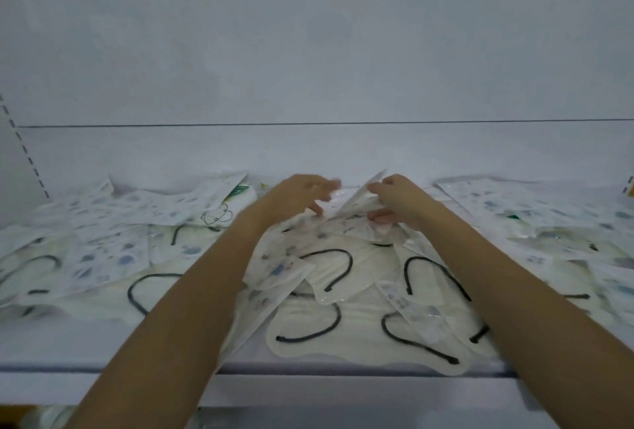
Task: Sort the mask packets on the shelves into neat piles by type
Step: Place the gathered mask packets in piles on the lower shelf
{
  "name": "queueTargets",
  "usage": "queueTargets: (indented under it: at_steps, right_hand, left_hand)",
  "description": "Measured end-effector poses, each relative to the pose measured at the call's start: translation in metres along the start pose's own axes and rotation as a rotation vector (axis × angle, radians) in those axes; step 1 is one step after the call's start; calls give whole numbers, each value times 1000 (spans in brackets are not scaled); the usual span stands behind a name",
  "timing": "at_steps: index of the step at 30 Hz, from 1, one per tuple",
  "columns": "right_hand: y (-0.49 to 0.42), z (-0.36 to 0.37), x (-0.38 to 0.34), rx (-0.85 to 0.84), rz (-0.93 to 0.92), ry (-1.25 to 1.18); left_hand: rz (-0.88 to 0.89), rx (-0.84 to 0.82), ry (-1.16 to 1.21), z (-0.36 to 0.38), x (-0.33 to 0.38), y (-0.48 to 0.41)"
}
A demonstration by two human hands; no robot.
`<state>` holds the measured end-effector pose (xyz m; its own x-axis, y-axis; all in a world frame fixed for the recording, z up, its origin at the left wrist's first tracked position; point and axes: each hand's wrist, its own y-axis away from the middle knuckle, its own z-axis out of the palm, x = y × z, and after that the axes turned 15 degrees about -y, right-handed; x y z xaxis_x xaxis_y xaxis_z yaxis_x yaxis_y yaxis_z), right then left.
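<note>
Both our hands reach over the middle of the shelf (85, 353). Our right hand (394, 202) pinches one printed packet (360, 204), tilted up on edge, between thumb and fingers. Our left hand (295, 199), just at its 9 o'clock, is blurred, fingers half curled; we cannot tell whether it grips anything. At 6 o'clock lie cream packets (363, 308) with black loops (302, 337); we count at least seven loops. Printed packets spread in two lots: a left heap (103, 257) at 9 o'clock, a right heap (514, 202) at 3 o'clock.

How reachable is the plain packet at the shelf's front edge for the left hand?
Probably yes: the plain packet lies uncovered right of the left forearm, and the left hand, further back, seems to hold nothing; drawing back should do.
</note>
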<state>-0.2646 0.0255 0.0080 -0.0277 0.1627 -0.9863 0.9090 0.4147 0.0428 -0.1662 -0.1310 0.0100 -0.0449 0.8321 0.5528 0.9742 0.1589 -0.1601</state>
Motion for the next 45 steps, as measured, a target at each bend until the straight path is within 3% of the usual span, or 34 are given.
queueTargets:
  at_steps: [1,3,6,8,13,16,19,23,27,29,32,35,38,41,45]
  right_hand:
    - [0,0,-1,13,41,-97]
    - [4,-1,-4,56,120,-229]
    - [0,0,-5,82,102,-252]
    - [-6,0,2,88,74,-181]
    - [-6,-6,14,50,-56,46]
    - [-5,-8,16,34,-135,45]
    - [2,-7,14,27,-233,-22]
    - [16,-6,2,11,-545,-169]
    - [22,-6,-2,-21,-741,-211]
    - [22,-3,1,3,-747,-137]
    - [20,0,5,15,-713,-95]
    - [19,-8,3,38,-640,80]
    - [15,-18,12,-209,-469,493]
    - [19,-16,18,-401,-290,675]
    - [18,-10,18,-305,-367,707]
  left_hand:
    - [-9,82,76,-2,-4,-3]
    - [-62,146,-183,-2,-17,-8]
    - [-120,-53,-561,11,-30,-10]
    - [-122,-80,-510,12,-27,-10]
    - [-43,73,-127,5,-19,-8]
    - [-7,109,-198,8,-22,-7]
    - [-4,37,-213,11,-19,-5]
    - [-84,159,264,5,-5,-3]
    - [-101,-9,818,-3,4,1]
    - [-9,-56,932,-4,7,4]
    - [93,126,763,0,1,-1]
    - [-8,454,594,-3,-6,-5]
    - [-74,672,521,-8,-12,-5]
    - [-123,806,474,-9,-23,-8]
    - [-167,967,379,-12,-26,-6]
